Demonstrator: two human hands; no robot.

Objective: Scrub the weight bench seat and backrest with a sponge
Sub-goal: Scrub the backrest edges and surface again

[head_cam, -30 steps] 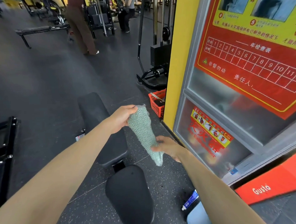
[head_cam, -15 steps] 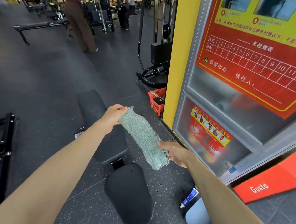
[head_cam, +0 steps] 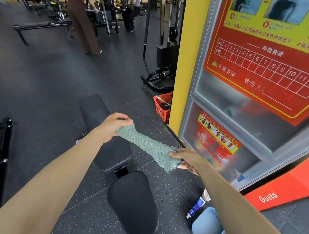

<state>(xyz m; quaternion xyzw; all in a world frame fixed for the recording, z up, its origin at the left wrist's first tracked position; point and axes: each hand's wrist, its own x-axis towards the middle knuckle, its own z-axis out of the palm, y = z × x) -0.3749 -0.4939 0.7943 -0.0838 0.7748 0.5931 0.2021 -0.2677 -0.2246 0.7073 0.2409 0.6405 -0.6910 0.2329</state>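
You held the green scrubbing cloth (head_cam: pixel 147 145) stretched between both hands, up in the air in front of you. Your left hand (head_cam: pixel 112 128) had its fingers curled round the cloth's upper end, bunching it. Your right hand (head_cam: pixel 188 161) pinched the lower end, thumb on top and fingers underneath, where a darker mesh edge showed. The cloth ran on a slant from upper left to lower right, pulled fairly taut.

Below your arms stood the black weight bench on the speckled floor: the long backrest (head_cam: pixel 95 112) farther away, the rounded seat (head_cam: pixel 134 203) nearer you, with a narrow gap between them. The cloth touched neither pad.

To your right stood a yellow pillar (head_cam: pixel 183 63) and a fire cabinet (head_cam: pixel 222 163) with red posters. A red basket (head_cam: pixel 163 107) sat at the pillar's foot. A blue-and-white tube (head_cam: pixel 195 209) lay on the floor just beside a pale blue tub (head_cam: pixel 206 223).
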